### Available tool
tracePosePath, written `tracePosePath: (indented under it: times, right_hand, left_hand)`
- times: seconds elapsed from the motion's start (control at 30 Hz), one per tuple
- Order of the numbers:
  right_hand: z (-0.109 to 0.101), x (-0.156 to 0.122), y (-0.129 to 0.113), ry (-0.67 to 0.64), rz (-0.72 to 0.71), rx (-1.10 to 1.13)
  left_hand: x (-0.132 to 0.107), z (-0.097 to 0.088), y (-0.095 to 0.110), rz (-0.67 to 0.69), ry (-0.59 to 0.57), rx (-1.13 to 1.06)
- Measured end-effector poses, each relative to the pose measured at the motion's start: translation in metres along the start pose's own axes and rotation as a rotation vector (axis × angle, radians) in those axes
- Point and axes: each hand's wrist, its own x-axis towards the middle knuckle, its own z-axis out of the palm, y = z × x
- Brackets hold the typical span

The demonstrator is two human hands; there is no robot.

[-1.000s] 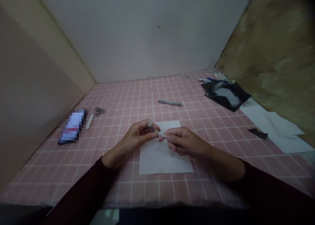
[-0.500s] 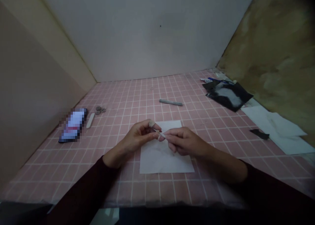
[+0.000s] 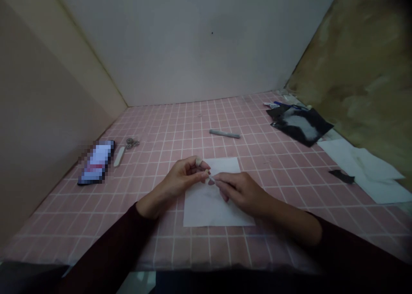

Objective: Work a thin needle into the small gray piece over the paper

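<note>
Right hand (image 3: pixel 241 192) clamped small pale sliver (image 3: pixel 211 179) above paper sheet (image 3: pixel 206 212), tip at left hand (image 3: pixel 182 178) fingertips; left grip unclear. Scissors (image 3: pixel 132 143), grey stick (image 3: pixel 224 134) lay well apart from hands.

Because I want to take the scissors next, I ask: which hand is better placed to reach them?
Probably left: the left hand lies closer to the scissors, at the left side of the pink grid mat, while the right hand is pinching a small pale strip.
</note>
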Motion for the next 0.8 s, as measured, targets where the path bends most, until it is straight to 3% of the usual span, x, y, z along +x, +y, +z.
tracePosePath:
  times: [0.1,0.2,0.27,0.43,0.53,0.6,0.67,0.73,0.8]
  right_hand:
    - [-0.008,0.003,-0.003,-0.117,0.312,0.478]
    - [-0.011,0.004,-0.004,-0.171,0.414,0.687]
    - [-0.008,0.003,-0.003,-0.172,0.347,0.603]
    - [0.005,-0.003,0.002,0.035,-0.073,-0.054]
    - [0.007,-0.004,0.003,0.085,-0.131,-0.181]
    - [0.003,-0.003,0.002,0.035,-0.042,-0.052]
    - [-0.003,0.0,-0.001,-0.054,0.138,0.234]
    - [-0.008,0.002,-0.004,-0.127,0.321,0.524]
    - [-0.009,0.003,-0.006,-0.152,0.408,0.663]
  left_hand:
    - [-0.001,0.0,-0.001,0.028,-0.052,-0.017]
    - [-0.004,0.001,0.001,0.056,-0.053,-0.015]
    - [-0.005,0.002,0.003,0.053,-0.033,0.002]
    - [-0.003,0.001,0.002,0.018,0.041,0.007]
    - [-0.001,0.001,0.0,-0.015,0.077,0.028]
    - [-0.002,0.001,0.0,-0.018,0.021,0.019]
    - [-0.003,0.001,0.001,0.005,-0.04,0.009]
    - [-0.004,0.002,0.002,0.039,-0.057,0.016]
    - [-0.005,0.002,0.002,0.06,-0.047,0.031]
